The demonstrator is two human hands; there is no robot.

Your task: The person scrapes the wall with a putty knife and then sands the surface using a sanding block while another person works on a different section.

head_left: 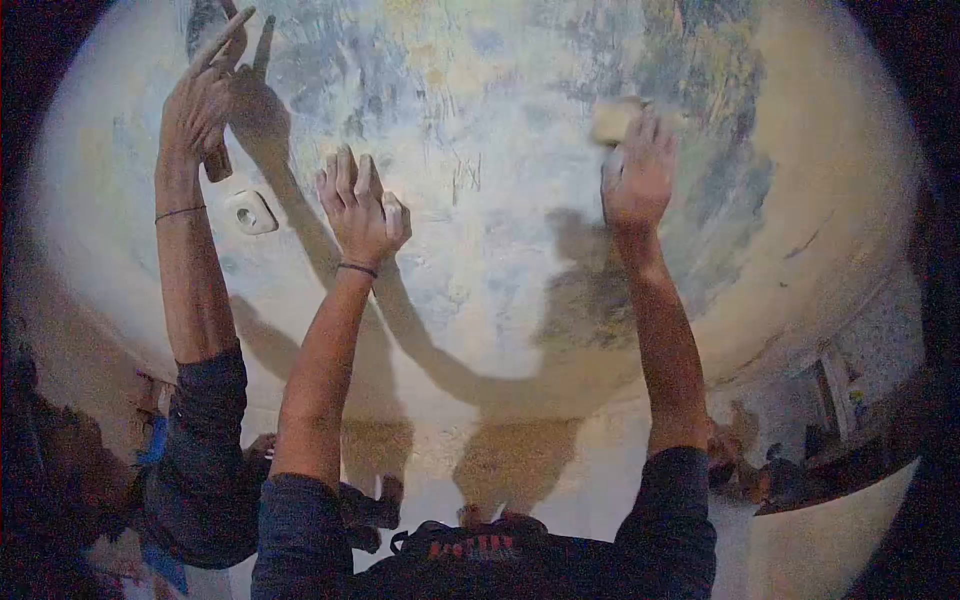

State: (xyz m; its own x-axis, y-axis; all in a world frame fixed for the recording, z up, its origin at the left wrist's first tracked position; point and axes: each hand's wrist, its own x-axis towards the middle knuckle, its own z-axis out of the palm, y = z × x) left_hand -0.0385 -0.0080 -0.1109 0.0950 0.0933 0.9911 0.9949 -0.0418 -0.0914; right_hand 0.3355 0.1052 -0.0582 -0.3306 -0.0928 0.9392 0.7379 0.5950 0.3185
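Note:
My right hand [640, 182] is raised against the painted wall [480, 250] and grips a pale yellowish sponge-like block [618, 121], blurred by motion. The block's far side faces the wall, and my fingers cover part of it. My left hand [362, 212], a dark band at its wrist, rests on the wall with the fingers apart and slightly bent, and nothing shows in it. Blue, grey and yellow patches cover the wall around both hands. A white round-holed socket [250, 213] sits on the wall to the left of my left hand.
On the left, a co-worker's raised hand [198, 110] holds a long brown flat tool [217, 163] against the wall. Their dark sleeve [205, 450] is close beside my left arm. Cluttered furniture [840, 450] stands at lower right. Arm shadows fall across the wall.

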